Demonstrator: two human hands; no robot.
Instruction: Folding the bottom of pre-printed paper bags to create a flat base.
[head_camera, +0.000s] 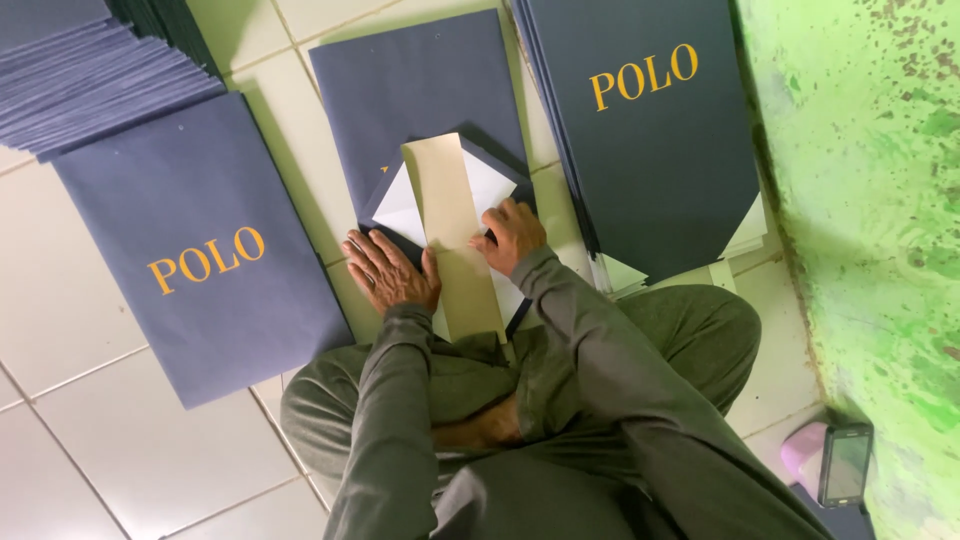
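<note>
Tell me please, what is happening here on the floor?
A person sits cross-legged on the tiled floor. The left hand presses flat beside a beige paper strip, and the right hand holds down its other side. The strip lies over a partly folded dark blue sheet with white paper inside. Flat dark blue sheets with gold lettering lie at the left, and a stack at the right.

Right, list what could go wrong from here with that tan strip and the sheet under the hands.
1. The tan strip is pinned only by the left hand and right hand near its middle; its free far end could skew off line.
2. The white panel beneath might crease under palm pressure.
3. The stack of dark sheets lies close on the right; an elbow could nudge it out of order.
</note>
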